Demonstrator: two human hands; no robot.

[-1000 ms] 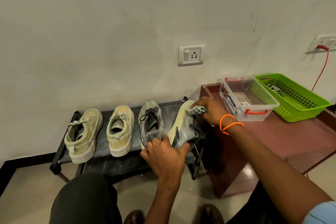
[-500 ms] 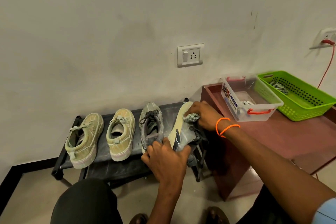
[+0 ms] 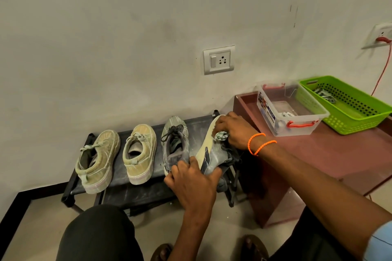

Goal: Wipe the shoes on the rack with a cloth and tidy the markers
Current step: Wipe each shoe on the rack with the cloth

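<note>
A: Item one, grey shoe (image 3: 212, 158). Location?

B: Right end of the rack (image 3: 148, 188), tipped on its side with the pale sole turned toward the other shoes. The left hand (image 3: 194, 184) has its fingers curled round the heel end; the right hand (image 3: 233, 132) pinches a bunched cloth (image 3: 221, 135) against the sole's edge near the toe.

A: Handling?

B: Likely light. Soft fabric upper, stiffer sole. The heel is the firm place to hold; the loose dark laces hanging off the far side could snag on the rack frame.

A: Item two, remaining shoes.

B: Second grey shoe (image 3: 175, 144) upright just beside it; two beige canvas shoes (image 3: 118, 157) further left, all soles down. Soft, easy to lift by the heel collar.

A: Item three, markers.

B: None identifiable. The clear box (image 3: 273, 112) and green basket (image 3: 356, 121) on the red tabletop (image 3: 318, 154) hold small items, too unclear to name.

A: Writing?

B: A printed label on the box's side; the text is too small to read. No readable brand on any shoe.
</note>
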